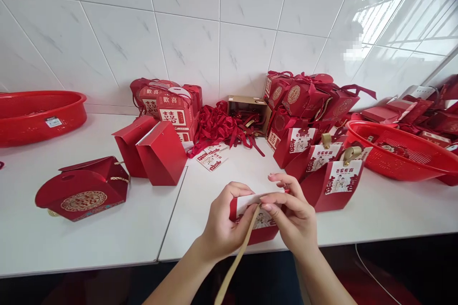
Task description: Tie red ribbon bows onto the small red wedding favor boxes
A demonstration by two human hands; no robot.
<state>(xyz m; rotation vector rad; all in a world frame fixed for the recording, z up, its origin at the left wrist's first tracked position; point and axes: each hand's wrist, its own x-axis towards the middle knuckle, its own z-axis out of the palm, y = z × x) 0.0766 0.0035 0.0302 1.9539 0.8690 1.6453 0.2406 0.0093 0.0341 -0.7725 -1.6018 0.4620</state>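
Observation:
Between my hands, at the table's front edge, is a red gift box point(263, 234) with a white printed card on its face. My left hand point(229, 214) is closed round the box's left side, its thumb on the front. A gold ribbon point(234, 267) hangs down from the top of the box towards me. My right hand point(295, 214) pinches the ribbon's upper end at the card, thumb against forefinger, the other fingers raised. Finished-looking red boxes point(334, 200) with gold ribbon loops and similar cards stand just right of my right hand.
Two plain red boxes point(162, 155) and a red handled box point(86, 200) stand at left. Behind are red ribbons point(218, 126), loose cards point(211, 159), an open carton point(246, 100) and stacked boxes point(300, 97). Red plastic baskets stand at left point(71, 109) and right point(404, 162).

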